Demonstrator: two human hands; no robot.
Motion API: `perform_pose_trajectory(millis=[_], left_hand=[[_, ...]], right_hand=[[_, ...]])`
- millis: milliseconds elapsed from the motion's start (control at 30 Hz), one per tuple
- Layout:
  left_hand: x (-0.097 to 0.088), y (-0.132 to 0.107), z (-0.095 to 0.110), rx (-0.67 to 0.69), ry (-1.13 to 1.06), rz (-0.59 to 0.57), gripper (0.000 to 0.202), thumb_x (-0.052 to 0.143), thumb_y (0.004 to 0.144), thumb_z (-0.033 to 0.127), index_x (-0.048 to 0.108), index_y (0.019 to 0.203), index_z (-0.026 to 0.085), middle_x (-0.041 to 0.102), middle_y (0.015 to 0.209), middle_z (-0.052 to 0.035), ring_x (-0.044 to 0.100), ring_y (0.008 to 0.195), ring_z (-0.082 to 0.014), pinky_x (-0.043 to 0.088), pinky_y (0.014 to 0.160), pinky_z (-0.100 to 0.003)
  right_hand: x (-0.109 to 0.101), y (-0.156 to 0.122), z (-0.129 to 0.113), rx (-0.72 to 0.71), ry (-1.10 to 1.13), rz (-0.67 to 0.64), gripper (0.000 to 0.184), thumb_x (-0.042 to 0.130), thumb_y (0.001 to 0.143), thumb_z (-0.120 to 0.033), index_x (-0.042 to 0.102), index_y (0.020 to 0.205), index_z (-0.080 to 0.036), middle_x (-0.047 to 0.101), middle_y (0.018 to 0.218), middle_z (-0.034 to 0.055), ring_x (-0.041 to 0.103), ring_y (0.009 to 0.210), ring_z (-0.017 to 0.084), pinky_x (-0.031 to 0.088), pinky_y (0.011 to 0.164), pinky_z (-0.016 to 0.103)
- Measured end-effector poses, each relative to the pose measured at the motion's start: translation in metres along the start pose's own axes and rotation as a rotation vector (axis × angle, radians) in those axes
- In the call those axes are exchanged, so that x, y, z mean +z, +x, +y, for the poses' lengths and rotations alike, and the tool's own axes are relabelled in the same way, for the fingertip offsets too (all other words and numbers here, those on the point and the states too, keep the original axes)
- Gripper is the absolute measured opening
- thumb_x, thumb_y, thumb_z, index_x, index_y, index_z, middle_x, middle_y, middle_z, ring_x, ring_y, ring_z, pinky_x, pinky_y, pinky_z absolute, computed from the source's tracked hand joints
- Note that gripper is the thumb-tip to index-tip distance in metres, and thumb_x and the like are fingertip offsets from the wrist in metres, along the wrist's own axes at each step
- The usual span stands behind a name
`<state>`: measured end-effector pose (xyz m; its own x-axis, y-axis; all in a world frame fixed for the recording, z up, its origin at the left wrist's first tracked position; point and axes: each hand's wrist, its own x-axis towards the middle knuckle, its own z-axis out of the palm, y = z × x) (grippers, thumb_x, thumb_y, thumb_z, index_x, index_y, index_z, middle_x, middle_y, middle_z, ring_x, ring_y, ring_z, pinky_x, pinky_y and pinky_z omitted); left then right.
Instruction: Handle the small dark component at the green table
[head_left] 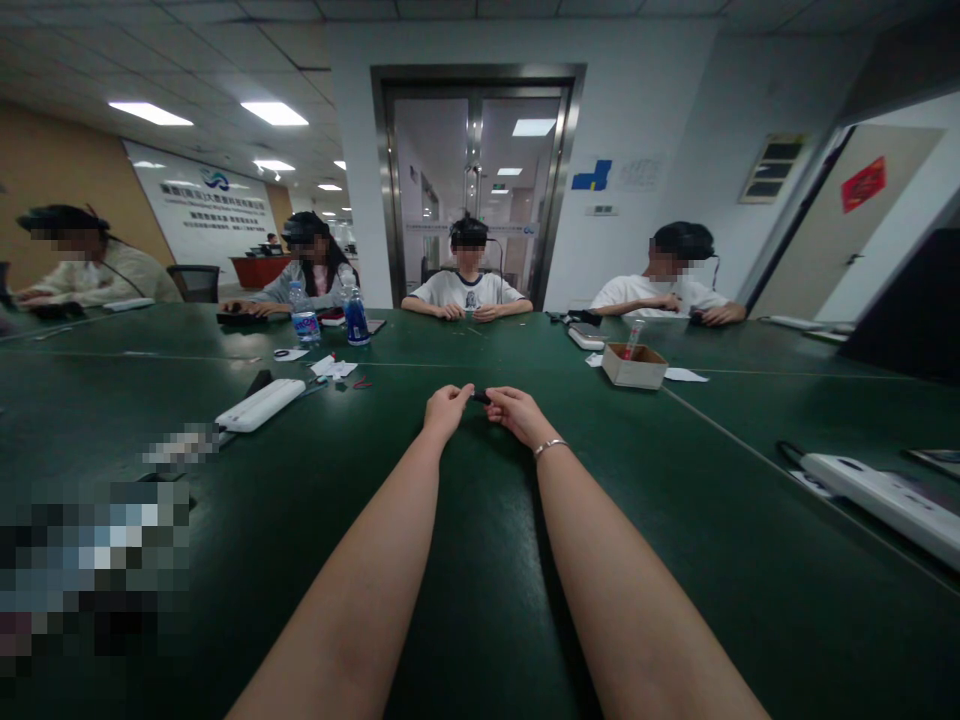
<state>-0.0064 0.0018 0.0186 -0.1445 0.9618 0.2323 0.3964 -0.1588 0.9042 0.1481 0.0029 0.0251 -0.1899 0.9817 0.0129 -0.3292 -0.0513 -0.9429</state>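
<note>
A small black object (pixel 480 397), short and narrow, is held just above or at the green table (pixel 480 560); its kind is too small to make out. My left hand (pixel 447 410) is closed, thumb and fingers pinching its left end. From the other side, my right hand (pixel 517 412) pinches its right end with curled fingers. The fingertips cover both ends, so only the middle shows. Both arms stretch forward over the tabletop.
White power strips (pixel 262 404) lie left and right. Beyond my hands are scissors, paper scraps (pixel 334 368), two bottles (pixel 355 315) and an open cardboard box (pixel 634 368). Several people sit across the table, one directly opposite (pixel 469 285). A dark screen (pixel 915 310) stands at right.
</note>
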Motion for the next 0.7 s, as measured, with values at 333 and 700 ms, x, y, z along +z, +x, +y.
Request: perform_pose_trajectory(millis=[333,700], left_hand=[[-0.0003,0.0027,-0.003,0.108,-0.24,-0.098,0.019,0.061,0.074,0.028,0.062,0.091,0.017,0.06,0.071,-0.0005,0.054,0.064,-0.0116,0.042,0.057,-0.022],[0.0029,0.001,0.0006,-0.091,-0.232,-0.024,0.036,0.057,0.078,0.049,0.059,0.088,0.014,0.062,0.073,-0.0055,0.056,0.058,-0.0126,0.042,0.049,-0.022]], right_hand=[[0.0025,-0.0021,-0.0035,0.01,-0.02,0.035,0.022,0.074,0.078,-0.024,0.058,0.071,-0.01,0.059,0.057,0.0058,0.054,0.047,0.01,0.048,0.045,0.018],[0.0028,-0.0011,-0.0022,0.013,-0.031,0.035,0.024,0.074,0.078,-0.025,0.057,0.072,-0.01,0.06,0.058,0.0066,0.055,0.047,0.01,0.048,0.045,0.018]])
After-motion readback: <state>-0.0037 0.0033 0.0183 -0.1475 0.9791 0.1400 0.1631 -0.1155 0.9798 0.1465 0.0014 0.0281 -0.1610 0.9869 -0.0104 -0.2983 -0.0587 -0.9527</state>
